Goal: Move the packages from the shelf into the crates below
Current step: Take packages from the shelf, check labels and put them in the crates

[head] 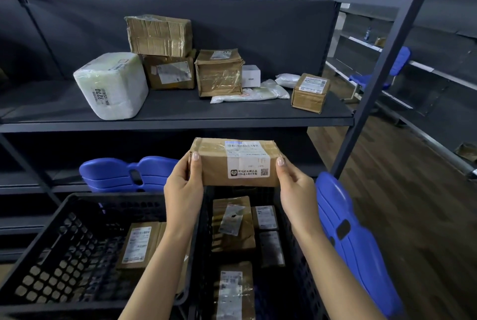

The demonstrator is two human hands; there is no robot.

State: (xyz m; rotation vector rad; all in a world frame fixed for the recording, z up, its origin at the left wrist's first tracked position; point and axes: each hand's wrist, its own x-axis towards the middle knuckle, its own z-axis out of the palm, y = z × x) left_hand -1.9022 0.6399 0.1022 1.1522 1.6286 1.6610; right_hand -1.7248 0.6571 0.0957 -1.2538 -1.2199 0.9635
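I grip a taped cardboard parcel (232, 162) by its ends, left hand (184, 182) and right hand (294, 185), above the right crate (300, 268); best lowered level.

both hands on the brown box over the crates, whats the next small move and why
Probably lower the brown box straight down into the right crate. The left hand and right hand grip its ends and hold it level just above that crate's far wall. Parcels already lie inside, so it would likely settle on top of them.
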